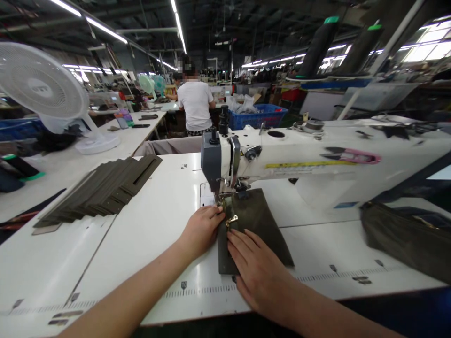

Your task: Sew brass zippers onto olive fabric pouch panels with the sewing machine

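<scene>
An olive-green fabric panel [262,220] lies on the sewing machine's bed, its far end under the presser foot. Along its left side runs a zipper with a gold-coloured zipper pull [232,219]. Close to the needle area, my left hand [202,230] has its fingers curled together on the panel's left edge. My right hand [259,267] rests flat on the near part of the panel, fingers stretched out just below the zipper pull. Above both hands is the white sewing machine [282,157] with its dark grey head. The needle tip is too small to make out.
A fanned stack of olive pieces [102,188] lies on the left. Behind it stands a white fan [42,84]. Pink thread snips [362,156] sit on the machine arm. An olive zippered item [401,239] lies at right. Beyond are a blue basket [259,117] and a person [195,105].
</scene>
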`<state>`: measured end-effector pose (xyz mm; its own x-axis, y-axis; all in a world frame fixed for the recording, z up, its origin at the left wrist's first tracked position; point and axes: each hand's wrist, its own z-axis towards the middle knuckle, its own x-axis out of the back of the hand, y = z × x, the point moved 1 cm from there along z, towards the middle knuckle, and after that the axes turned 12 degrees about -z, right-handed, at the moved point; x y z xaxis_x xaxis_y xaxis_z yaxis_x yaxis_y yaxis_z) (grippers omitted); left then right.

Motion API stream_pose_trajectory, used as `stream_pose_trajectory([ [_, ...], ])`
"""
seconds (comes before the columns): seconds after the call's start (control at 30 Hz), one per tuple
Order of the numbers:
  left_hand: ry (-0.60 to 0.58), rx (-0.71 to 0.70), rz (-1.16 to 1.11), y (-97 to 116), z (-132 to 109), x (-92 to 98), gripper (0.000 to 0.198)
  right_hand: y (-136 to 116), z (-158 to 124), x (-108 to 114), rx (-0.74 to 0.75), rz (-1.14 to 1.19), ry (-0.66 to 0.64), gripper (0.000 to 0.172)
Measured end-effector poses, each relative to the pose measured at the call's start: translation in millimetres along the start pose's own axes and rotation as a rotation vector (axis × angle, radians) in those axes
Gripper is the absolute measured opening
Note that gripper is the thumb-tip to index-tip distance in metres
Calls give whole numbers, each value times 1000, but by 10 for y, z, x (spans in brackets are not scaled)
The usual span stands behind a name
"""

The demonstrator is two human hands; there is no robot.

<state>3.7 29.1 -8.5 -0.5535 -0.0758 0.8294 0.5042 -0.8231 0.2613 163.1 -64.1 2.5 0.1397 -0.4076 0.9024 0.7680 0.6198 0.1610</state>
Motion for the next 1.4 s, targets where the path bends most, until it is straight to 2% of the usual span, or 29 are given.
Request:
stream_pose_trajectory([
  [0.1, -12, -18, 3, 8, -14, 26, 30, -32, 54, -145, 3, -38, 140, 32],
  [0.2, -16, -74, 30, 57, -53, 55, 24, 3, 54, -205, 33, -30, 256, 32],
  [0.4, -13, -102, 64, 173, -123, 64, 22, 50, -4, -166, 37, -16, 311, 35],
  [0.97, -40, -68, -9, 69, 13, 82, 22, 195, 191, -264, -13, -12, 367, 39],
  [1.23, -13, -30, -43, -91, 72, 22, 24, 294, 314, -408, -10, 6, 309, 35],
  [1.4, -78, 61, -73, -122, 111, 25, 23, 368, 345, -392, -13, 112, 235, 29],
])
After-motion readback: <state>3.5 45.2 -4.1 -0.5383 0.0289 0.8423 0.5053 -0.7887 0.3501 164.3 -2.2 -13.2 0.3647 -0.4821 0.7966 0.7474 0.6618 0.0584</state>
